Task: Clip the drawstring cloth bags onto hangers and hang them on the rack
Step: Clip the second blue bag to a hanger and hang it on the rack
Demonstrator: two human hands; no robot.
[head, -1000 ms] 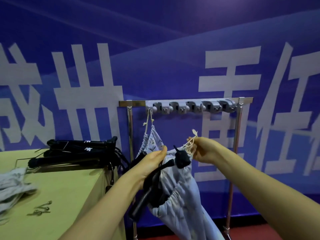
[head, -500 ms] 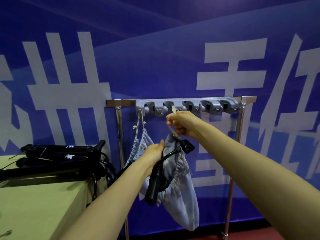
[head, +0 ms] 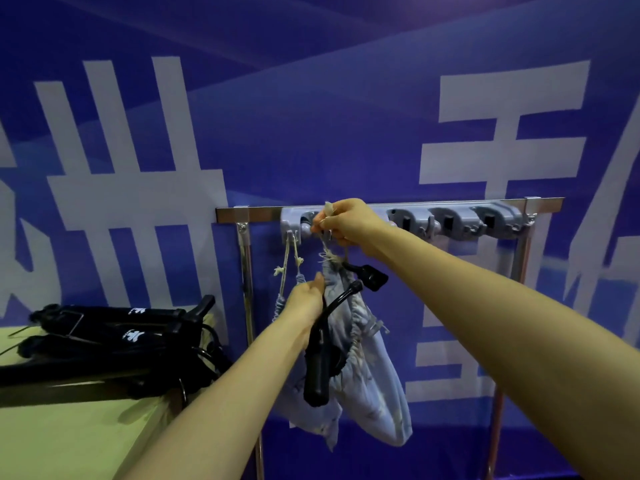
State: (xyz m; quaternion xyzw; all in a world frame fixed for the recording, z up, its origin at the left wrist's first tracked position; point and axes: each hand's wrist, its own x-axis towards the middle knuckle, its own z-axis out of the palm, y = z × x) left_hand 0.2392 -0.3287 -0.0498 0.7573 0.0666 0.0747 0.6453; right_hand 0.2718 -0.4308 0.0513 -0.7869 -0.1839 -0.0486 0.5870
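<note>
A pale blue drawstring bag [head: 372, 382] hangs in front of the rack, clipped to a black hanger [head: 320, 355]. My left hand [head: 304, 303] grips the hanger's upper part. My right hand [head: 346, 221] pinches the bag's cream drawstring [head: 327, 209] up at the rack's grey hook strip [head: 450, 220], beside its second hook. Another pale blue bag [head: 284, 303] hangs by its cord from the leftmost hook, mostly hidden behind my left hand.
The rack's steel top bar [head: 249, 213] and two posts stand against a blue wall with white characters. A pile of black hangers [head: 104, 348] lies on the yellow-green table [head: 69, 438] at lower left, close to the rack's left post.
Both hands have risen with the bag and hanger. My right hand carried the drawstring from chest height up to the hook strip. The camera has come closer to the rack.
</note>
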